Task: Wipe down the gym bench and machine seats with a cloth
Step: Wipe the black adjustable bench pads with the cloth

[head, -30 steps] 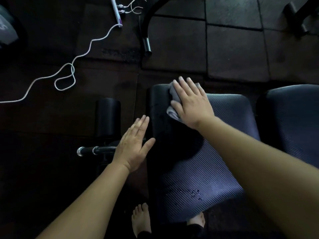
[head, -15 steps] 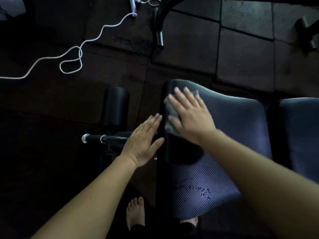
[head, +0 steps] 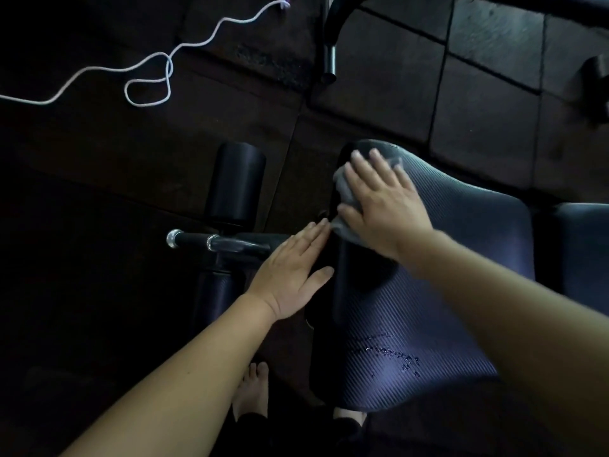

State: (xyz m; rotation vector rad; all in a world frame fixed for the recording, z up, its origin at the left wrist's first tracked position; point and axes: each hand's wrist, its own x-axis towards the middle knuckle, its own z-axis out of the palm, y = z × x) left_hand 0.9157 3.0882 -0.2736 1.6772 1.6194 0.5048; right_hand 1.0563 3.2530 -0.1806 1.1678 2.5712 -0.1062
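A dark ribbed bench seat pad (head: 461, 258) fills the right half of the head view. My right hand (head: 382, 199) lies flat, fingers straight, pressing a grey cloth (head: 344, 189) onto the pad's far left corner. Most of the cloth is hidden under the palm. My left hand (head: 293, 268) is open with straight fingers, held at the pad's left edge just below the cloth. Small wet specks (head: 395, 354) show on the near part of the pad.
A second pad (head: 583, 255) sits at the right edge. Left of the seat are a black foam roller (head: 237, 186) and a chrome-tipped bar (head: 204, 240). A white cord (head: 148, 77) loops on the dark rubber floor tiles. My bare feet (head: 252, 390) stand below.
The view has shifted, so the seat sits lower in frame. My right hand and cloth stay on the far left corner; my left hand has come closer to the pad's edge.
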